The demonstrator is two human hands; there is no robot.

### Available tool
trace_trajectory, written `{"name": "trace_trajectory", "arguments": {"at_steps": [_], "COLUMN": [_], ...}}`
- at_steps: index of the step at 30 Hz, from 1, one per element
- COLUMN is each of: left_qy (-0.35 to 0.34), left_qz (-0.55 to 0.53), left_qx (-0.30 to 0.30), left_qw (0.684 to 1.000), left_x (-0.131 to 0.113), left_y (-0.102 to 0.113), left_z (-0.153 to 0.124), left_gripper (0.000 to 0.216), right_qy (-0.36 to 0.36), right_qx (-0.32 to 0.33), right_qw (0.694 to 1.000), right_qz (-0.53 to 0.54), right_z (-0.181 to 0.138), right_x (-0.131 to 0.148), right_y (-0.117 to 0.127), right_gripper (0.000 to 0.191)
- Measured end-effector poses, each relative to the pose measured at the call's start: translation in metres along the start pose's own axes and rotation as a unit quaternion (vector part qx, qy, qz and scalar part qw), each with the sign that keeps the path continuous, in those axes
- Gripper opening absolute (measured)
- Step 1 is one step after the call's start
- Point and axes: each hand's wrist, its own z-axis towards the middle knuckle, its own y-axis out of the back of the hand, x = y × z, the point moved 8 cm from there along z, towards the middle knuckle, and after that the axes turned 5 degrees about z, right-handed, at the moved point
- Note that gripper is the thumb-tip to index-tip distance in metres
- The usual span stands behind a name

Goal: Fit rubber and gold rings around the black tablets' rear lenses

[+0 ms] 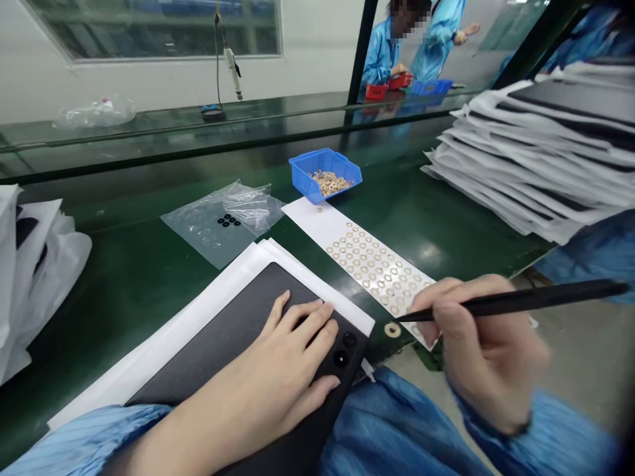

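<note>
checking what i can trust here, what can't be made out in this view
Head view:
- dark panel: near end covered by the left hand.
- black tool: right hand blurred, fingers indistinct; tip touching the ring or not, cannot tell.
- blue bin: parts too small to identify.
- white stack: cut by right edge.

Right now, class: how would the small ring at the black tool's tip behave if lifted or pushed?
The small ring looks thin and tiny, so it is probably very light and easily flicked away. Flat as it is, it should slide rather than roll. The right hand uses a black tool on it, suggesting it is hard to pinch bare-handed.
</note>
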Motion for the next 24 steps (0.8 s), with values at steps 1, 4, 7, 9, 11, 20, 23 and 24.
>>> {"name": "trace_trajectory", "arguments": {"at_steps": [1, 4, 7, 9, 11, 20, 23, 24], "left_qy": [0.002, 0.004, 0.007, 0.009, 0.009, 0.004, 0.014, 0.011], "left_qz": [-0.008, -0.027, -0.032, -0.035, -0.030, 0.020, 0.020, 0.021], "left_qx": [-0.004, -0.013, -0.007, 0.010, 0.022, -0.028, -0.011, -0.006], "left_qw": [1.000, 1.000, 0.999, 0.999, 0.999, 0.999, 1.000, 1.000], "left_x": [0.000, 0.000, -0.001, -0.001, -0.001, 0.001, 0.000, -0.002], "left_y": [0.000, 0.003, 0.007, 0.007, 0.003, -0.014, -0.007, -0.003], "left_z": [0.000, 0.000, 0.002, 0.004, 0.005, 0.005, 0.005, 0.004], "left_gripper": [0.038, 0.036, 0.036, 0.038, 0.040, 0.045, 0.044, 0.043], "right_qy": [0.029, 0.132, 0.173, 0.174, 0.145, 0.091, 0.109, 0.115], "right_qx": [0.021, 0.062, 0.067, 0.046, 0.100, 0.239, 0.282, 0.304], "right_qw": [0.998, 0.969, 0.970, 0.971, 0.964, 0.927, 0.917, 0.910], "right_qz": [-0.048, -0.199, -0.156, -0.155, -0.199, -0.274, -0.261, -0.257], "right_z": [0.012, 0.067, 0.138, 0.183, 0.218, 0.251, 0.226, 0.213], "right_x": [0.010, 0.025, 0.005, -0.026, -0.064, -0.096, -0.079, -0.076], "right_y": [0.001, -0.014, -0.044, -0.065, -0.093, -0.135, -0.168, -0.184], "right_gripper": [0.008, 0.012, 0.018, 0.017, 0.012, 0.016, 0.017, 0.016]}}
